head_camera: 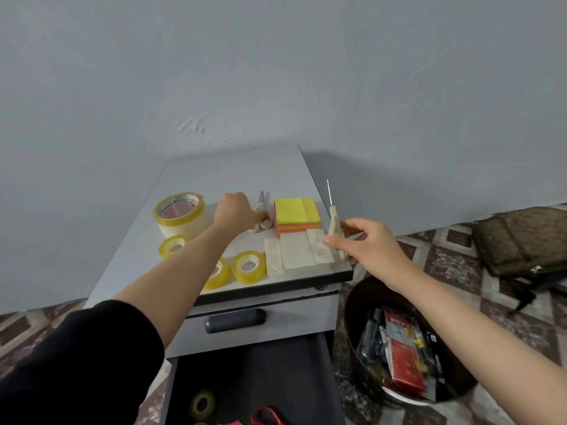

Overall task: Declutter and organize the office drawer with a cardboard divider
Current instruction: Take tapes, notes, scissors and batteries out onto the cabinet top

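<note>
The right hand (365,243) pinches a wooden-handled tool (334,222) upright, spike pointing up, at the cabinet top's (239,170) right edge. A second tool (261,207) lies to the left beyond the sticky notes (296,213) — long axis near-to-far — with the left hand (234,211) curled on its handle.

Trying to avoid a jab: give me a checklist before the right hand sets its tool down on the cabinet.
1. Grip: ok. Right hand pinches the cream-handled tool with a thin metal blade by its handle, tip up.
2. Landing spot: ok. Grey cabinet top is bare behind the neon sticky-note stack.
3. Left hand clear: not ok. It grips a second cream-handled bladed tool beside the notes.
4. Drop risk: not ok. The held tool hangs at the cabinet's right edge, above the round black bin.
5. Blade sharpness: cannot tell.
</note>
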Demonstrator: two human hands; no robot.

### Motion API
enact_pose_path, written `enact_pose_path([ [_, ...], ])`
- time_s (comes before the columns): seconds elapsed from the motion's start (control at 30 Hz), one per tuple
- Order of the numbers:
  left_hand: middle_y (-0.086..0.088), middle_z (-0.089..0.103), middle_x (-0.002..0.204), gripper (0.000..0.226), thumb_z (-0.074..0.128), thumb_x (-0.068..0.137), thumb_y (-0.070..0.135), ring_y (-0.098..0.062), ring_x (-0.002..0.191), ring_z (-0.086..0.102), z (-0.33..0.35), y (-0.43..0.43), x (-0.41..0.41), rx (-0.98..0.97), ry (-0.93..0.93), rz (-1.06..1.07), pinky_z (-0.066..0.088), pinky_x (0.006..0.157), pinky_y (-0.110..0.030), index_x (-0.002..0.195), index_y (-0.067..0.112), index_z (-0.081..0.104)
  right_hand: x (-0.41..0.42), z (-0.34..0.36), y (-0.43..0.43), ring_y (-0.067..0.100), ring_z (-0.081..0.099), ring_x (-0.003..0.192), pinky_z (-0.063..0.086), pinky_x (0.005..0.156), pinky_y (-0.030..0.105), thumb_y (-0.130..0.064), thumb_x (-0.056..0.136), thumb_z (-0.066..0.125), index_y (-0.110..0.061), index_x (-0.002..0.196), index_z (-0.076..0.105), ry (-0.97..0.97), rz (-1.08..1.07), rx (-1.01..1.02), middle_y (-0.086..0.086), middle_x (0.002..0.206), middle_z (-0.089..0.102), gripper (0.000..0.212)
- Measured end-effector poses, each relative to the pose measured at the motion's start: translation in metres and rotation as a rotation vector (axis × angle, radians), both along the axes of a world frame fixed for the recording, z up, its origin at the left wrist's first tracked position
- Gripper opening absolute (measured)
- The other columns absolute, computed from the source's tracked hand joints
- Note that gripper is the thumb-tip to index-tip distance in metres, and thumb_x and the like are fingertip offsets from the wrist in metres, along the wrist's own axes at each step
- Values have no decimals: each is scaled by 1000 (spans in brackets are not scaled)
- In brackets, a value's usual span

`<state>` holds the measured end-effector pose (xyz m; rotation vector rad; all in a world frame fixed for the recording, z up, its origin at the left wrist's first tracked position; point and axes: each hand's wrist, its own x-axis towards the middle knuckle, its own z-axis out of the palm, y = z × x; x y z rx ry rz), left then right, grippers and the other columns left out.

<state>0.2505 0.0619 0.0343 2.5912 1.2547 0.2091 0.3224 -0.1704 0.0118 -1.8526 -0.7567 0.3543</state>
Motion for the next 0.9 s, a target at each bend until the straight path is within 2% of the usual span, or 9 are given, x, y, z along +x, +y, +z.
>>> enact_pose_path([
  [0.17, 0, 46, 57, 43, 58, 89, 41, -12, 51, 40, 4, 1, -18, -79, -108, -64, 28, 47, -21, 61, 9, 51, -8, 2, 9, 11, 56, 81, 45, 74, 27, -41, 70, 77, -11, 120, 62, 15, 20, 2, 2, 111, 65, 60],
  [0.2, -2, 50, 64, 38, 57, 90, 40, -14, 58, 44, 5, -2, -23, -72, -140, -89, 32, 52, -22, 68, 9, 55, -10, 4, 10, 10, 58, 80, 47, 72, 26, -41, 70, 77, -11, 120, 62, 20, 16, 6, 3, 110, 66, 61],
  [0.27, -5, 60, 89, 30, 56, 91, 37, -20, 80, 55, 8, -3, -41, -48, -252, -121, 40, 70, -27, 96, 8, 65, -17, 12, 15, 6, 58, 66, 47, 63, 23, -40, 71, 77, -10, 118, 63, 34, 22, 15, 4, 98, 67, 58],
  [0.33, -6, 62, 111, 35, 57, 92, 33, -21, 98, 58, 10, -2, -60, 3, -391, -132, 40, 81, -26, 115, 7, 63, -24, 20, 22, 1, 53, 48, 46, 56, 20, -39, 72, 77, -9, 109, 65, 43, 26, 33, 5, 81, 68, 49],
  [0.47, -6, 55, 124, 32, 56, 92, 28, -19, 109, 56, 5, 6, -113, 173, -589, -117, 36, 86, -22, 119, 11, 61, -41, 37, 46, 3, 48, 43, 40, 50, 20, -34, 74, 76, -15, 79, 67, 18, 76, 13, 8, 72, 65, 22],
  [0.63, -5, 42, 141, 45, 50, 95, 31, -21, 130, 35, -27, 26, -170, 198, -532, -45, 30, 102, -30, 136, 13, 46, -59, 48, 88, 11, 49, 49, 41, 51, 25, -31, 75, 77, -2, 78, 67, 25, 96, -26, 7, 64, 59, 31],
  [0.73, -9, 39, 144, 57, 43, 95, 45, -23, 134, 32, -48, 37, -186, 138, -496, -52, 25, 109, -33, 140, 10, 40, -61, 46, 119, 17, 51, 61, 42, 59, 32, -32, 71, 80, 7, 86, 67, 42, 64, -13, 9, 69, 57, 44],
  [0.8, -10, 37, 146, 67, 35, 92, 55, -22, 136, 29, -56, 40, -191, 111, -502, -51, 23, 110, -33, 141, 10, 37, -62, 42, 140, 18, 51, 63, 42, 61, 32, -37, 68, 81, 6, 90, 67, 7, 57, -53, 8, 70, 57, 51],
  [0.9, -8, 36, 146, 78, 27, 86, 65, -20, 135, 29, -60, 41, -189, 110, -500, -60, 22, 110, -30, 141, 11, 36, -64, 38, 166, 14, 47, 56, 34, 53, 28, -42, 69, 78, -4, 72, 62, -92, 37, -148, 0, 61, 51, 41],
])
